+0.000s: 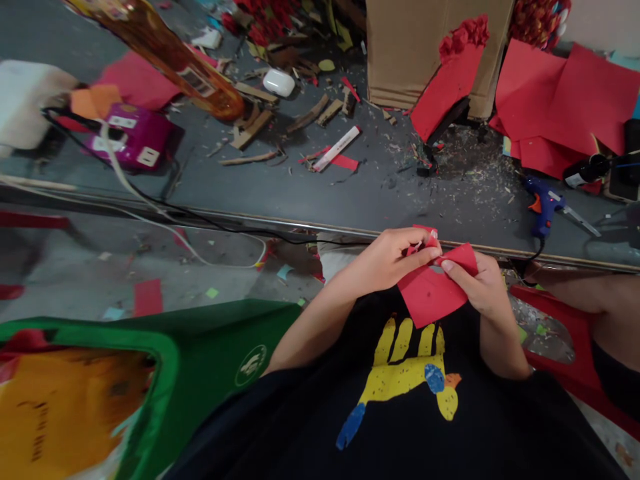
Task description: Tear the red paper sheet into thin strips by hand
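Red sheet: held in front of the chest, just below the table edge, over the black shirt; both hands grip its top edge.
Hidden: the top-left corner is bunched inside the left fingers, so fold or roll cannot be told. The upper right edge is under the right thumb. Paper or foam, cannot tell.
Axis: the long side runs diagonally, lower left to upper right. The lowest corner points down at the shirt print, and the face is tilted up towards the camera.
Look: plain flat red with a few small dark specks. Lower edges are straight-cut; the top is crumpled where pinched.
Left hand: fingers together, thumb on top, pinched on the bunched corner.
Right hand: thumb pressed on the sheet face, other fingers behind it and mostly unseen, clamped on the upper right edge.
Black shirt: yellow hand print with blue and orange patches, directly under the sheet.
Table: grey top with a metal front strip, littered with wood scraps and paper bits.
Glue gun: blue, lying on the table near the right hand, cord trailing off the edge.
Red sheets: loose stack at far right, cut off by the frame.
Cardboard box: at the back, top cropped, with a red piece leaning on it.
Purple box: far left, blurred, cables around it.
Green bin: lower left, blurred, contents unclear.
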`<state>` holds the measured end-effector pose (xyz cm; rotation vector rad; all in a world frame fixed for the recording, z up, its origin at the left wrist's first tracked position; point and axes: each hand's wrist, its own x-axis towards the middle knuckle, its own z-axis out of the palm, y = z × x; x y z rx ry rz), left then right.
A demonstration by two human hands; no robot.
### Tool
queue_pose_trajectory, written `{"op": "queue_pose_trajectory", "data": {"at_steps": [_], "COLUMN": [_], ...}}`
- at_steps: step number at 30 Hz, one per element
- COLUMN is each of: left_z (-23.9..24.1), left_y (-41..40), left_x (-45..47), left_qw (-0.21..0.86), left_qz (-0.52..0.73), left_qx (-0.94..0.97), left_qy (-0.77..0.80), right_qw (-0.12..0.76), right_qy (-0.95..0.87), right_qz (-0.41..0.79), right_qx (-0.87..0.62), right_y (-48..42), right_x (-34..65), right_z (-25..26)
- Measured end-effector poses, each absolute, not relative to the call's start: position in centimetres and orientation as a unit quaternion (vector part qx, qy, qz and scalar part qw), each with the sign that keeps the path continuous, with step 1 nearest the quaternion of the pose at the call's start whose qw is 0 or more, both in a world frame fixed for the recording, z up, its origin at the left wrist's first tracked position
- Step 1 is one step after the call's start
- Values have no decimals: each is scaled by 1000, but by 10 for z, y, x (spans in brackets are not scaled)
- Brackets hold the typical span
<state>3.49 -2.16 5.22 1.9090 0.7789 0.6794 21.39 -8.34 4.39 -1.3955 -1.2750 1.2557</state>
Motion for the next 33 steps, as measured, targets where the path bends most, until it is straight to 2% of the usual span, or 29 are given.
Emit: {"op": "queue_pose_trajectory", "data": {"at_steps": [8,12,24,33], "left_z": [51,49,51,52], "left_y": [-20,-20,-23,-24], "left_x": [35,36,46,47], "left_qw": [414,398,595,612], "left_qz": [337,309,293,303], "left_qx": [806,821,667,638], "left_qy": [255,269,339,356], "right_qw": [408,397,404,411], "right_qy": [-532,-553,-564,-563], "right_qz": [478,465,464,446], "right_qx": [-568,-566,-552,-562], "right_y": [-85,-84,-83,-81], "right_x": [217,216,215,214], "right_z": [42,44,43,45]}}
